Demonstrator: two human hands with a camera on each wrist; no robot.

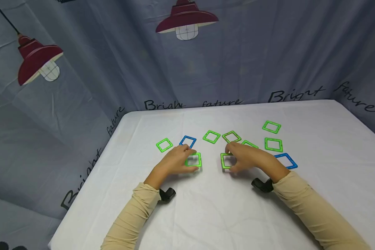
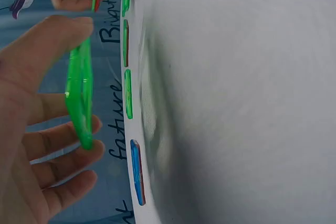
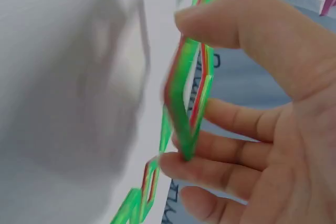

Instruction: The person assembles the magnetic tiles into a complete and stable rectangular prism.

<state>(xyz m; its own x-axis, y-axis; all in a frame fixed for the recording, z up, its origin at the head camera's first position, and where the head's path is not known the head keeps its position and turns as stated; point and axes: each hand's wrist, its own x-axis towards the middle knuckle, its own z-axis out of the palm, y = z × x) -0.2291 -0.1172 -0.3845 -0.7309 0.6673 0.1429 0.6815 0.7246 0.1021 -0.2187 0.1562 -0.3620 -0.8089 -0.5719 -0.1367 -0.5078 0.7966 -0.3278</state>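
Raised just above the white table, a green square frame-shaped tile [image 1: 200,159] is pinched edgewise by my left hand [image 1: 176,159], thumb on one edge and fingers on the opposite one. My right hand [image 1: 247,155] grips a similar green tile [image 1: 222,161] the same way; its inner edges look red in the right wrist view. The two held tiles face each other across a gap. Behind the left hand lies a blue tile [image 1: 190,138], partly covered by it. A green tile [image 1: 250,143] beyond the right hand is partly hidden.
Flat on the table [image 1: 187,215] are more green tiles: one at left [image 1: 160,148], one at centre [image 1: 214,133], a red-edged one [image 1: 227,133], and two at right [image 1: 274,123]. A blue tile [image 1: 292,160] lies by the right forearm. Grey printed curtain [image 1: 237,62] hangs behind.
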